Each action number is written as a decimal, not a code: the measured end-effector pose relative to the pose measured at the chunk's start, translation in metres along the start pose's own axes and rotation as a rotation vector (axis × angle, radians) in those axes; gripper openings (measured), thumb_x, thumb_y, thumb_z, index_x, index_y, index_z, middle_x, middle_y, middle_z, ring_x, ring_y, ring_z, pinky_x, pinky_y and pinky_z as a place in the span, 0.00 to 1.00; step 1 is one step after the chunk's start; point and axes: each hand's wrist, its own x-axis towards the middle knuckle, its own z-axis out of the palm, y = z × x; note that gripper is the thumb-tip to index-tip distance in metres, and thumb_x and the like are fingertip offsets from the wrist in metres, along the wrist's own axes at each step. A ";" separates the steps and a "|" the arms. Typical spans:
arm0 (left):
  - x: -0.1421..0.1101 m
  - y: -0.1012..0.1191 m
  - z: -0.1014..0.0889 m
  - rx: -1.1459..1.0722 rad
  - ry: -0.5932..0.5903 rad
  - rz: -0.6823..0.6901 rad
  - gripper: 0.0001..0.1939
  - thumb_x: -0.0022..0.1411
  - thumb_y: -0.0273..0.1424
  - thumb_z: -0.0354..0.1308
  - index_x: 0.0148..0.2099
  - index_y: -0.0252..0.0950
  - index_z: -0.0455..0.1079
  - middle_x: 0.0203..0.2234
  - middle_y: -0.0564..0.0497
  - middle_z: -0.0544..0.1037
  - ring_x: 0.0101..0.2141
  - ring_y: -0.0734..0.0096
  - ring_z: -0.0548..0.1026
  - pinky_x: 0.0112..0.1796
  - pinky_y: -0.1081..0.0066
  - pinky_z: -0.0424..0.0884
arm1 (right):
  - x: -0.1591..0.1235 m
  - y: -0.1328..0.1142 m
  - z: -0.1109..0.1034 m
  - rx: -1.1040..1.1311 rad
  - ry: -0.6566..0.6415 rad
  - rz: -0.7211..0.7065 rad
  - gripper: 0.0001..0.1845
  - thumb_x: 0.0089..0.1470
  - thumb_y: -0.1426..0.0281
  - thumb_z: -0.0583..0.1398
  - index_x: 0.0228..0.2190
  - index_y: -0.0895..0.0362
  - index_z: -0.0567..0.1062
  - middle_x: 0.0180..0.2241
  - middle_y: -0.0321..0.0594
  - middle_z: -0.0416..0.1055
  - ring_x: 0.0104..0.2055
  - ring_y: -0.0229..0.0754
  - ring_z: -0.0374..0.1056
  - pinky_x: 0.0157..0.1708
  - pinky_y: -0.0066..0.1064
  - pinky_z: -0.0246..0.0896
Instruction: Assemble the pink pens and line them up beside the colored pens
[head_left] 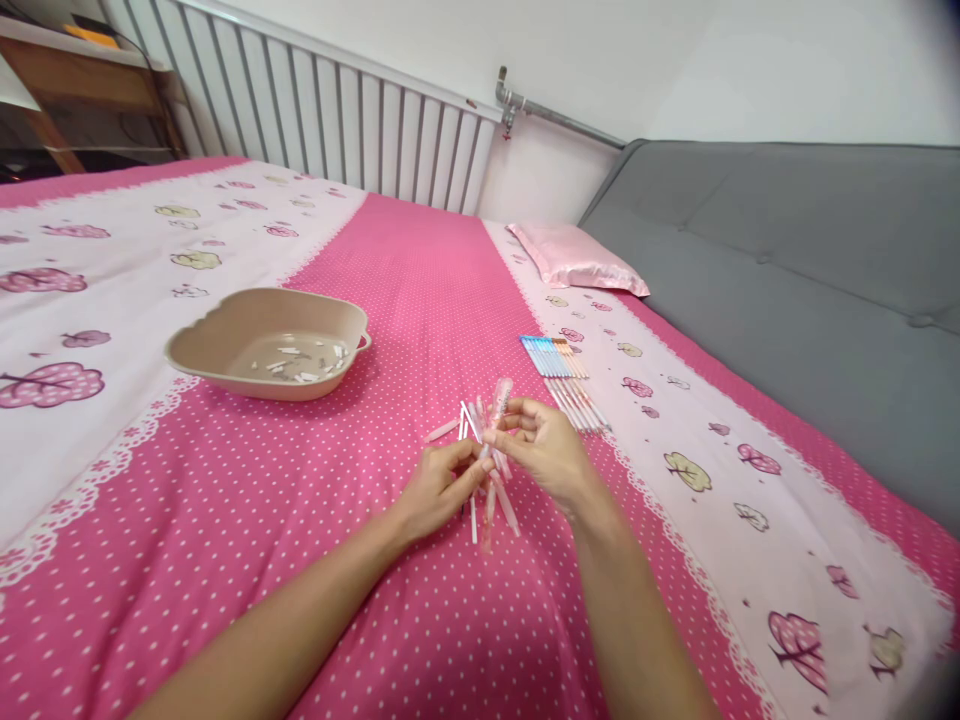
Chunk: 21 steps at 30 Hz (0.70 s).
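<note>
Over the bed, my left hand (446, 482) and my right hand (546, 445) meet, both with fingers pinched. Between them is a translucent pinkish pen barrel (501, 400), tilted with its upper end away from me. My right fingers grip its middle, and my left fingertips close on its lower end. Under and around my hands lies a loose pile of thin white sticks (474, 520) and pink translucent pen parts (507, 508), partly hidden by my fingers. To the right are two rows of pens, blue and orange-topped pens (553, 357) behind and whitish-pink pens (576, 405) in front.
A beige basin (225, 372) with small white pieces in it stands to the left on the pink dotted bedspread (420, 290). A pink pillow (574, 262) lies at the back right by a grey padded headboard (795, 240). A white radiator (337, 120) lines the wall.
</note>
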 end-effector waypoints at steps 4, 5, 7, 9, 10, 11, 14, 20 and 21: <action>0.000 0.002 -0.001 -0.011 -0.004 -0.002 0.19 0.65 0.40 0.46 0.31 0.31 0.68 0.23 0.50 0.73 0.25 0.73 0.69 0.29 0.72 0.63 | -0.002 -0.002 -0.001 0.031 -0.009 0.012 0.22 0.38 0.72 0.69 0.37 0.59 0.70 0.33 0.40 0.72 0.32 0.37 0.70 0.32 0.30 0.66; -0.001 0.002 -0.002 -0.018 -0.009 0.003 0.19 0.65 0.40 0.45 0.31 0.31 0.68 0.24 0.50 0.73 0.26 0.72 0.69 0.29 0.72 0.64 | -0.002 -0.002 -0.002 0.055 -0.023 0.018 0.22 0.38 0.71 0.68 0.37 0.59 0.71 0.34 0.40 0.72 0.32 0.37 0.70 0.32 0.29 0.66; -0.001 0.001 -0.002 -0.043 -0.033 0.020 0.20 0.66 0.40 0.44 0.33 0.31 0.69 0.25 0.49 0.73 0.27 0.72 0.70 0.30 0.71 0.64 | -0.004 -0.003 -0.003 0.115 -0.090 0.033 0.19 0.41 0.70 0.67 0.38 0.59 0.71 0.36 0.42 0.73 0.29 0.34 0.68 0.28 0.27 0.64; -0.002 0.000 -0.003 -0.073 -0.068 0.036 0.19 0.66 0.40 0.44 0.36 0.31 0.69 0.26 0.49 0.73 0.27 0.71 0.70 0.30 0.72 0.65 | -0.004 -0.004 -0.004 0.166 -0.187 0.052 0.17 0.44 0.68 0.65 0.38 0.59 0.72 0.36 0.42 0.74 0.23 0.29 0.64 0.24 0.25 0.60; -0.002 -0.001 -0.003 -0.092 -0.087 0.041 0.19 0.66 0.40 0.44 0.37 0.31 0.69 0.25 0.49 0.73 0.26 0.72 0.70 0.29 0.72 0.65 | -0.005 -0.004 -0.004 0.186 -0.228 0.058 0.16 0.46 0.67 0.65 0.38 0.59 0.72 0.36 0.42 0.74 0.20 0.27 0.61 0.22 0.24 0.59; -0.002 -0.001 -0.003 -0.114 -0.105 0.042 0.19 0.67 0.40 0.44 0.38 0.31 0.69 0.25 0.50 0.73 0.26 0.72 0.70 0.29 0.72 0.65 | -0.005 -0.005 -0.005 0.204 -0.255 0.062 0.16 0.46 0.67 0.64 0.39 0.59 0.72 0.37 0.42 0.75 0.19 0.26 0.59 0.21 0.23 0.57; -0.003 0.000 -0.002 -0.196 -0.137 0.043 0.19 0.67 0.40 0.43 0.38 0.31 0.68 0.24 0.50 0.72 0.24 0.73 0.70 0.28 0.73 0.65 | -0.004 -0.006 -0.005 0.233 -0.276 0.083 0.18 0.46 0.68 0.65 0.41 0.59 0.73 0.38 0.42 0.75 0.19 0.25 0.58 0.20 0.22 0.55; -0.004 0.000 -0.002 -0.255 -0.158 0.039 0.20 0.68 0.39 0.42 0.36 0.30 0.68 0.25 0.48 0.74 0.26 0.72 0.72 0.29 0.73 0.67 | -0.003 -0.005 -0.006 0.237 -0.267 0.095 0.16 0.44 0.69 0.66 0.38 0.59 0.73 0.36 0.41 0.75 0.18 0.25 0.59 0.20 0.23 0.55; -0.004 0.000 -0.001 -0.257 -0.156 0.035 0.19 0.68 0.39 0.43 0.36 0.30 0.68 0.25 0.48 0.74 0.26 0.72 0.73 0.29 0.73 0.67 | -0.003 -0.004 -0.006 0.233 -0.258 0.100 0.17 0.44 0.69 0.66 0.38 0.59 0.73 0.35 0.40 0.75 0.18 0.26 0.60 0.20 0.23 0.56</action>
